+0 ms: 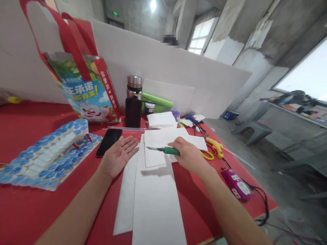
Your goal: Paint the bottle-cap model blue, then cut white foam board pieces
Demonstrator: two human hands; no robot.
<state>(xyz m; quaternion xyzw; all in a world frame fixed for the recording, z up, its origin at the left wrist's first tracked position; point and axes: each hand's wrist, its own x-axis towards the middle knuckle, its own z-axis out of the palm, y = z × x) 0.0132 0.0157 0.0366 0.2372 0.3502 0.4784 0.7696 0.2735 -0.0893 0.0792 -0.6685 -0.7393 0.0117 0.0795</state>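
Note:
My right hand (187,153) is closed around the green handle of a craft knife (170,150), whose thin blade points left above white boards. My left hand (120,154) lies palm up with its fingers spread, holding nothing, a ring on one finger. Below the knife is a small white board (154,160), resting across a long white board (155,204) that runs toward me. Another white strip (125,211) lies partly under its left side. Close to the left hand is a black phone (109,141).
To the left stands a model covered in blue-and-white discs (51,153), with a shopping bag (87,92) behind it. A metal flask (134,85) is at the back. On the right lie a yellow glue gun (216,147), scissors (208,156) and a purple box (237,185) with cables.

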